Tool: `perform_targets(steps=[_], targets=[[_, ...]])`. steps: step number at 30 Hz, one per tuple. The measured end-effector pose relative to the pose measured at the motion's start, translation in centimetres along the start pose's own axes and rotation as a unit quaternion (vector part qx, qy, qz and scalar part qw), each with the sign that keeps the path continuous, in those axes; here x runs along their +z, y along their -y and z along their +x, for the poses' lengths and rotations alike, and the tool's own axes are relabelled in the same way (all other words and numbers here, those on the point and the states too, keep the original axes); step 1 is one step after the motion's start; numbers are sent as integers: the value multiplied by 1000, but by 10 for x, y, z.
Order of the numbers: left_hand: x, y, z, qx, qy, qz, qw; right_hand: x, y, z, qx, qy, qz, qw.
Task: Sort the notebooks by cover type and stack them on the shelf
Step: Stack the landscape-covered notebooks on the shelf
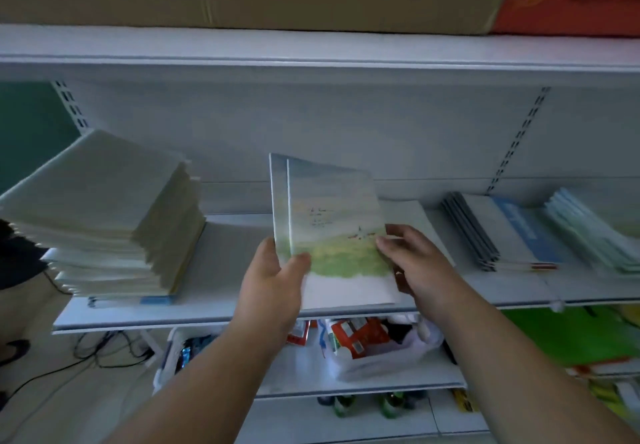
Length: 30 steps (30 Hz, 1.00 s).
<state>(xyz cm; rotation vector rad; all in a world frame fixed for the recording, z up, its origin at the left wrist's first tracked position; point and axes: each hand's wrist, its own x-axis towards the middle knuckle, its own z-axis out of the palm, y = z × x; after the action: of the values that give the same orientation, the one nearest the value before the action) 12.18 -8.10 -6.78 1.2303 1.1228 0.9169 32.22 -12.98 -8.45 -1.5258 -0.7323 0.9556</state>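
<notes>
Your left hand [273, 280] and right hand [415, 263] both grip two thin landscape-cover notebooks [332, 221], tilted upright over the white metal shelf [235, 270]. Cover writing too blurred to read. Three other lots on the shelf: tall pale notebook stack [114, 218] left, grey-spined stack [485, 232] and light-blue stack [588, 232] right (counts unclear).

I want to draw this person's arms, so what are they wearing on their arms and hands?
Nothing that shows. Both forearms are bare all the way to the bottom edge of the picture, with no sleeves in view. The left hand and the right hand have no gloves, and no watch, bracelet or ring can be seen, though the picture is a little blurry.
</notes>
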Motion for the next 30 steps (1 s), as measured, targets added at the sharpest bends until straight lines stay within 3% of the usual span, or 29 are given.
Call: perform_targets(steps=[5,10,15,20,24,26,30], targets=[[102,4,-32,0,118,60,991,-105,19,17,19,-54,67,996],[226,4,-63,-46,204,58,976,-234,29,18,-28,-152,37,987],[326,-1,-62,-51,228,45,971,-343,27,37,-30,-187,-52,980],[421,-5,-30,27,271,113,956,-430,34,68,7,-272,-158,949],[489,-8,-10,26,300,158,940,-495,44,86,31,-264,-199,943],[519,-9,-3,21,302,203,931,-524,45,99,39,-237,-283,929],[565,0,9,99,253,433,859,-561,39,136,0,-200,-425,883]])
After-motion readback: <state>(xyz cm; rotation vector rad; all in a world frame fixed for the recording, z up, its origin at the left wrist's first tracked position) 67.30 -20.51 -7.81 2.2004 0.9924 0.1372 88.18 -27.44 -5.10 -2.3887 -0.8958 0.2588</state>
